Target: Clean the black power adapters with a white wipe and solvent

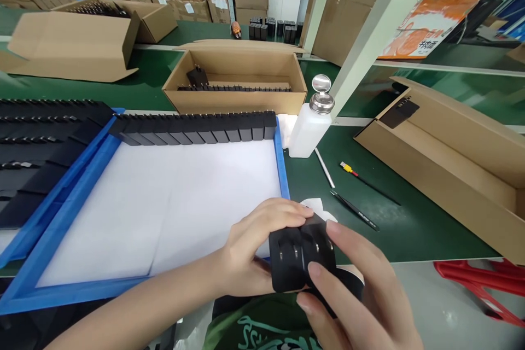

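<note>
Low in front of me, my left hand (254,246) is wrapped round the left side of two black blocks (287,257) held side by side. They look like plug-in power adapters, with shiny metal prongs on the face turned to me. My right hand (365,290) closes on them from the right, fingertips on the top and the front face. Another black part (350,281) shows beneath its fingers; I cannot make out its shape. Just beyond my hands lies a blue-edged tray (282,167) lined with white, with a row of similar black adapters (197,128) along its far side.
A second tray of black adapters (36,158) sits at left. An open carton (233,101) stands behind, another (443,175) at right. Near a white pump bottle (309,131) lie tweezers (355,210), a white stick (325,168) and a USB-tipped cable (369,183). A shelf post (369,33) rises behind.
</note>
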A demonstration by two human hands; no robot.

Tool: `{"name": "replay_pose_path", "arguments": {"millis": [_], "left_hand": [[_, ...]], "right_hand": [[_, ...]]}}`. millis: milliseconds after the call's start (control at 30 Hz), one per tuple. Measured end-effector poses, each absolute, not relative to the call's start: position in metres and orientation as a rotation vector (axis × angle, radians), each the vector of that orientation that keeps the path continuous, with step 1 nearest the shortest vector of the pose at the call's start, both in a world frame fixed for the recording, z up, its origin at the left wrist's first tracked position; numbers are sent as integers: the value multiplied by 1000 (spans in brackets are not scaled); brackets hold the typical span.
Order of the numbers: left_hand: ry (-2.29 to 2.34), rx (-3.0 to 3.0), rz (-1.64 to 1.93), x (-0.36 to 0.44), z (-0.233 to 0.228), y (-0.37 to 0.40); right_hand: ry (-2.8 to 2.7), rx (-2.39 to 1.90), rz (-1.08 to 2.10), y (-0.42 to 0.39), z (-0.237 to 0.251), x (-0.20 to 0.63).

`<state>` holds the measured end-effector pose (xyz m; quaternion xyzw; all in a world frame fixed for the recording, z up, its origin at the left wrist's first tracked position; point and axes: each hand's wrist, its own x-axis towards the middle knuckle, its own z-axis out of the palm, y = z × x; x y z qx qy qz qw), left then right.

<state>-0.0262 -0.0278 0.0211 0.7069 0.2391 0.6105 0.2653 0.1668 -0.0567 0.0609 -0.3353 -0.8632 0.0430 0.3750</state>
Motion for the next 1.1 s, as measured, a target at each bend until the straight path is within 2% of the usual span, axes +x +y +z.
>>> {"name": "replay_pose_path", "arguments": {"millis": [267, 567, 833, 1100], "left_hand": [[672, 1961, 1638, -27, 26, -28], [649, 2009, 1620, -26, 29, -29], [691, 2020, 1610, -26, 28, -29], [693, 1967, 1583, -25, 28, -31]], "right_hand": [[-2408, -849, -78, -50, 69, 168], [-2378, -776, -258, -46, 69, 167], [-2307, -788, -128, -47, 67, 165], [-2289, -790, -148, -43, 67, 160]]}}
